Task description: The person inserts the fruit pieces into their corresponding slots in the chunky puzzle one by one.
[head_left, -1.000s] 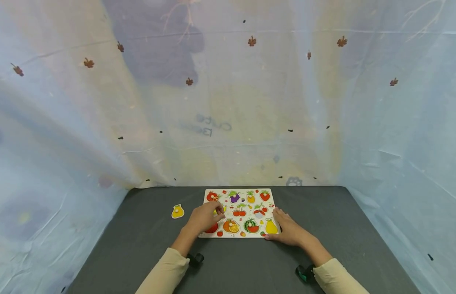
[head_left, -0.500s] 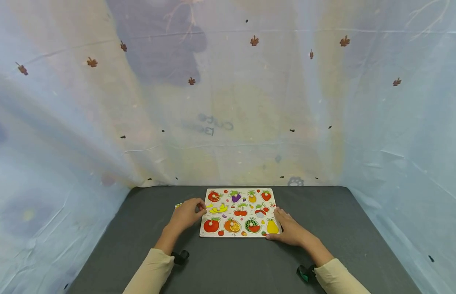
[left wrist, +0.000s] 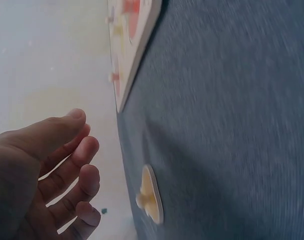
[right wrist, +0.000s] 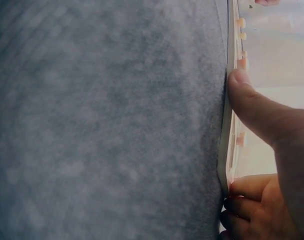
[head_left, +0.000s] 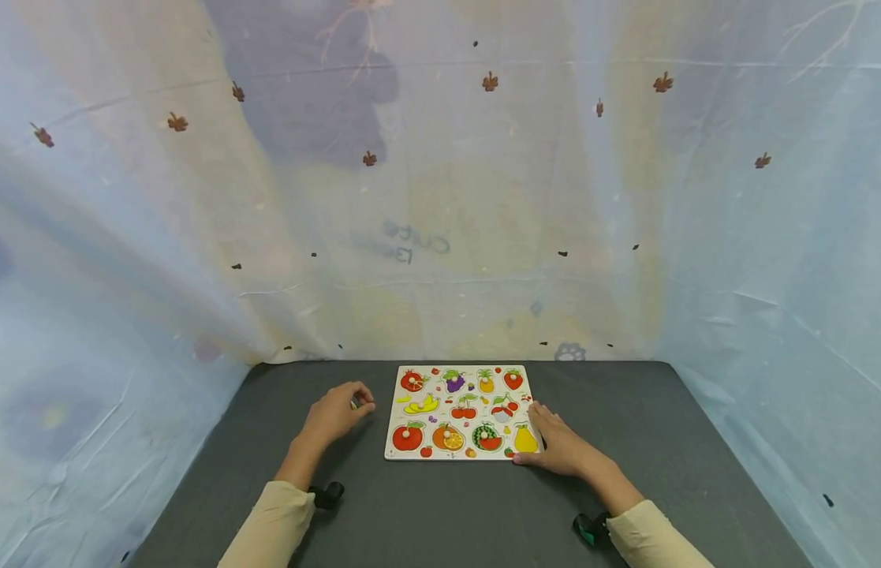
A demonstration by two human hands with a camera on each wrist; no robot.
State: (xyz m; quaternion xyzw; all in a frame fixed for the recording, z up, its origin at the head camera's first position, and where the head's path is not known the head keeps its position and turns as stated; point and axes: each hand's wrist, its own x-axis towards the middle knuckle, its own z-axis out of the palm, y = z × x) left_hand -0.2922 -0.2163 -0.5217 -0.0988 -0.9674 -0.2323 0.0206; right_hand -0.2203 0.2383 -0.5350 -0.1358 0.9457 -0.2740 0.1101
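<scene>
My left hand (head_left: 337, 414) hovers left of the fruit puzzle board (head_left: 440, 454), fingers loosely bent and holding nothing. In the left wrist view, a yellow pear puzzle piece (left wrist: 151, 195) with a small knob lies on the table, just beyond the fingertips. The left hand hides most of that piece in the head view. My right hand (head_left: 561, 443) holds the board's near right corner. Its thumb (right wrist: 249, 102) presses the near edge, while the other fingers (right wrist: 249, 205) bend against the right side. Knobbed fruit pieces, such as an apple (head_left: 408, 436) and a watermelon (head_left: 487, 436), sit on the board.
The dark grey table (head_left: 454, 513) extends around the board. A pale printed curtain (head_left: 447, 197) hangs behind the table and along both sides. A black strap (head_left: 328, 495) is at the left wrist, another black strap (head_left: 591, 527) at the right.
My left hand has moved left from over the board to above the pear piece, uncovering the bananas and apple. The right hand has stayed at the board's corner.
</scene>
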